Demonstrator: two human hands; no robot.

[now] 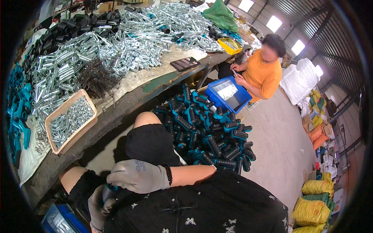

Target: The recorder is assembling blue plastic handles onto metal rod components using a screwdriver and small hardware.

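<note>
Both my hands wear grey work gloves and meet low in front of my lap. My right hand (138,176) is closed over the top of a black-and-teal handle (110,189). Below it, my left hand (98,207) wraps round the same handle from the side. Only a short piece of the handle shows between the gloves; its ends are hidden. Beside my knees a big heap of similar black-and-teal handles (213,145) lies on the floor.
A long workbench bears heaped metal tubes (136,48), dark springs (97,77), a beige tray (72,144) of small metal parts and a phone (185,63). A co-worker in orange (264,72) sits behind a blue crate (243,106). Another blue crate (58,213) stands lower left.
</note>
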